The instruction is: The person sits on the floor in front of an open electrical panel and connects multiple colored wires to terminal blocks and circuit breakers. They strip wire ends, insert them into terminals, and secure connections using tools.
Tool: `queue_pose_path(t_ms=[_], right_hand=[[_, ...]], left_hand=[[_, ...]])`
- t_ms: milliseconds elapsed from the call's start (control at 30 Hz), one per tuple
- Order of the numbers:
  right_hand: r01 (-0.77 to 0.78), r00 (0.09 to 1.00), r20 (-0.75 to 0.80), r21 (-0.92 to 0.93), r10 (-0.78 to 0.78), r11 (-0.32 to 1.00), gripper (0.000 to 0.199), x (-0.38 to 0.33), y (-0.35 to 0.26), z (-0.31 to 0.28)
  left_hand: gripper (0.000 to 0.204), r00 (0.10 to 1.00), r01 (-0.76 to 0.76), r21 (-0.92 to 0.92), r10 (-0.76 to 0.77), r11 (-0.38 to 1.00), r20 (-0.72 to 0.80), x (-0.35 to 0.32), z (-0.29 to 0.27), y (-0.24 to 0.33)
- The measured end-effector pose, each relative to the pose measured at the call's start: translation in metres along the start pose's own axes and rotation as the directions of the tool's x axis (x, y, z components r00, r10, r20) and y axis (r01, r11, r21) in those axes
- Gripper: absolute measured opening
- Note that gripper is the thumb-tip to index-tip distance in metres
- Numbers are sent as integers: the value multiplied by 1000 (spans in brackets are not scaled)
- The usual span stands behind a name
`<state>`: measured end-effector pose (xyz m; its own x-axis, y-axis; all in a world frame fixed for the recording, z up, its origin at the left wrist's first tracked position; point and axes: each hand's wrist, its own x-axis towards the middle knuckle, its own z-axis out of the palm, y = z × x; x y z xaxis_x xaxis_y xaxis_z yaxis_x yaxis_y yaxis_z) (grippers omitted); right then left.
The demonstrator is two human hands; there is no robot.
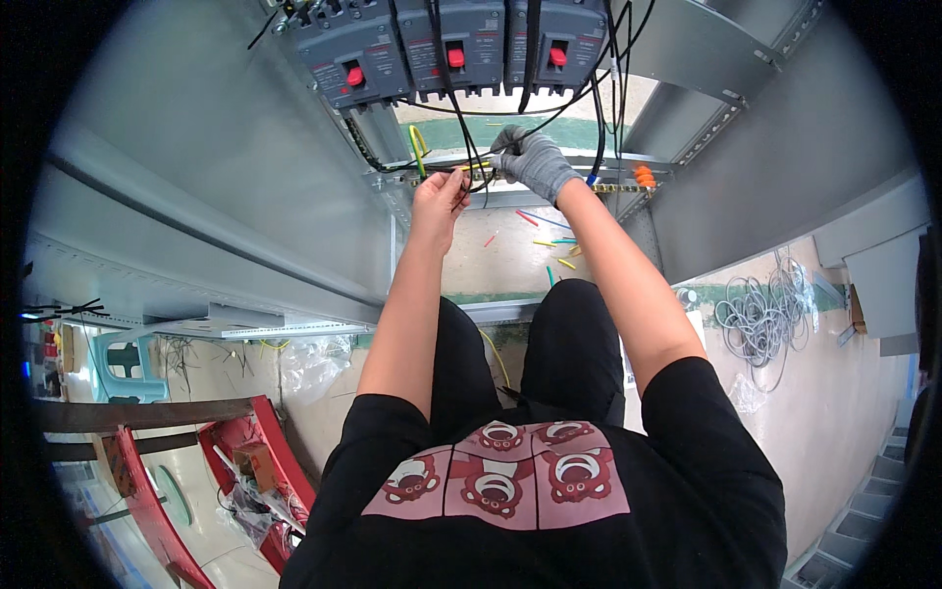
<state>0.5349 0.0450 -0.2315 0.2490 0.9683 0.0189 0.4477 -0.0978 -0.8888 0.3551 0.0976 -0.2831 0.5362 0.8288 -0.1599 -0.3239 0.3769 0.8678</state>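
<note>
My bare left hand (440,201) pinches a thin black wire low in the metal cabinet, below a row of breakers. A short yellow piece (477,166) shows just beyond its fingertips. Close on its right, my right hand (538,165) wears a grey glove, its fingers closed around the black wires, whose ends I cannot make out. More black wires (453,93) hang from above and run down between the hands. Three grey circuit breakers (456,57) with red toggles sit above. Left of my left hand, a yellow-green wire (417,142) loops up from the lower rail.
Cabinet side walls (785,167) stand on both sides. Orange insulators (644,177) sit right on the rail. Coloured tube scraps (567,263) litter the floor. A grey cable coil (760,319) lies right; a red metal frame (265,452) and a teal stool (132,368) stand left.
</note>
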Motion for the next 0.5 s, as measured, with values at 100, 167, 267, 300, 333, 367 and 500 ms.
queue_pose_path(t_ms=[100, 167, 267, 300, 333, 367, 500], right_hand=[[92, 996, 15, -115, -91, 989, 23, -4, 3, 3], [36, 995, 99, -154, -21, 987, 26, -3, -4, 5], [-42, 968, 234, -194, 87, 980, 27, 1, 0, 2], [-128, 935, 315, -137, 165, 982, 24, -1, -6, -4], [-218, 888, 397, -87, 234, 972, 22, -4, -8, -9], [-334, 845, 456, 41, 280, 942, 18, -7, -3, -19], [-455, 811, 483, 167, 330, 875, 23, -36, 22, -70]], left_hand=[[13, 990, 102, 22, -104, 995, 96, 0, -10, 14], [14, 994, 84, 64, -88, 994, 64, -1, -10, 14], [13, 994, 59, 113, -69, 992, 85, 3, -8, 8], [13, 994, 61, 123, -71, 991, 81, 3, -10, 7], [12, 994, 63, 134, -74, 989, 77, 3, -12, 6], [12, 991, 38, 129, -55, 991, 126, 6, -14, 7], [10, 994, 19, 85, -28, 996, 104, 5, -4, 1]])
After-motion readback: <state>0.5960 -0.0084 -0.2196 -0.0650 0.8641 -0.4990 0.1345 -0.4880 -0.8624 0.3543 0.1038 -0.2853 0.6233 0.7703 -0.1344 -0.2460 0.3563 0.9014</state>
